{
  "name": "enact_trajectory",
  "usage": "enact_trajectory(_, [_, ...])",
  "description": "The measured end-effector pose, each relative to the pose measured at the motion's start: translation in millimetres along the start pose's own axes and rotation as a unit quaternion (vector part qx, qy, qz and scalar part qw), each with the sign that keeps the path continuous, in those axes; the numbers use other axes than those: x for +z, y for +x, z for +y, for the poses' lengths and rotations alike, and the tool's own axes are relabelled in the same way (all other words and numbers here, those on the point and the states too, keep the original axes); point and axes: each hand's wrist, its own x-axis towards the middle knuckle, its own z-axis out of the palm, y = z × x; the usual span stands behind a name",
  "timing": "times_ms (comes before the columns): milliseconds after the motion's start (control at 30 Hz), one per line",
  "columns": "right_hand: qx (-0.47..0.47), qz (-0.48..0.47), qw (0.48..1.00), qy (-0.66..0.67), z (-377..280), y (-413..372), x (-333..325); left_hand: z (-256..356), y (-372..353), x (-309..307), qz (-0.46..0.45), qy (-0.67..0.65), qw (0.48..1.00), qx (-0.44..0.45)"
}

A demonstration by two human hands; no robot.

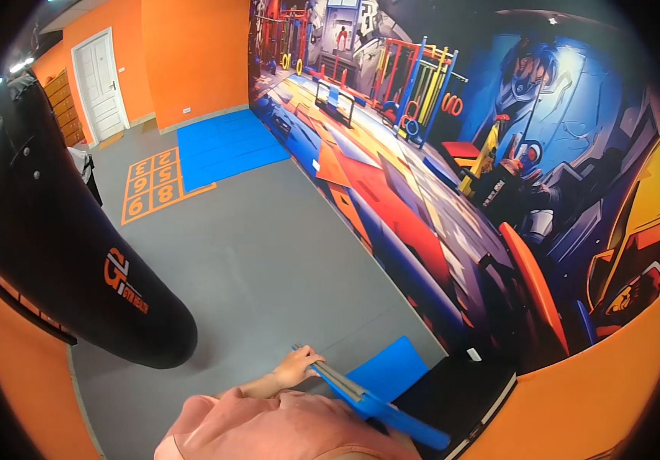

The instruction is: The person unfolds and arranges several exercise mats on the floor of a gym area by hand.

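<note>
My left hand [297, 366] is closed on the upper end of a thin stack of blue mats [402, 423] with greyish-beige edges. The stack slants down to the right, in front of my pink top [284, 429]. Beneath and beyond it, another blue mat [393, 368] lies on the grey floor, partly covered by the held stack. My right hand is out of sight; the pink top and the stack cover the lower right.
A large black punching bag [77, 230] hangs at the left. Beside the mats is a black, low, flat-topped block [460, 399] against the wall. Far off, blue mats [230, 146] cover part of a numbered orange floor grid [150, 184]. A mural wall [422, 192] runs along the right.
</note>
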Motion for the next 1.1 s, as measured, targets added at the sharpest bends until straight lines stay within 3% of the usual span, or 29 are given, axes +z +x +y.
enact_trajectory(67, [0.035,-0.019,0.998,-0.041,7,-18,20,-20,-30,-17,0.035,-0.019,0.999,-0.027])
enact_trajectory(167, [0.094,-0.049,0.989,-0.1,-92,-9,202,-46,-80,-69,0.043,0.032,0.996,-0.076])
enact_trajectory(267, [0.151,-0.091,0.97,-0.169,-126,-27,292,-79,-116,-126,0.065,0.001,0.989,-0.136])
enact_trajectory(300, [0.171,-0.121,0.975,-0.071,-104,-21,309,-84,-126,-147,0.089,0.014,0.984,-0.152])
enact_trajectory(400, [0.194,-0.206,0.958,-0.046,-107,-25,365,-95,-147,-193,0.136,0.042,0.974,-0.177])
enact_trajectory(467, [0.223,-0.182,0.957,-0.02,-113,-22,398,-98,-148,-223,0.184,0.033,0.963,-0.194])
enact_trajectory(533, [0.274,-0.134,0.952,0.038,-117,-13,425,-100,-145,-240,0.198,0.041,0.962,-0.185])
enact_trajectory(700, [0.274,-0.126,0.95,0.081,-147,11,443,-106,-105,-269,0.297,0.045,0.951,-0.079])
enact_trajectory(933, [0.265,-0.156,0.949,0.076,-192,68,468,-129,-21,-319,0.23,0.09,0.969,0.011])
enact_trajectory(1067, [0.252,-0.211,0.943,0.054,-209,129,512,-164,35,-350,0.219,0.107,0.969,0.028])
enact_trajectory(1100, [0.253,-0.213,0.942,0.053,-211,149,524,-171,47,-356,0.212,0.077,0.974,-0.008])
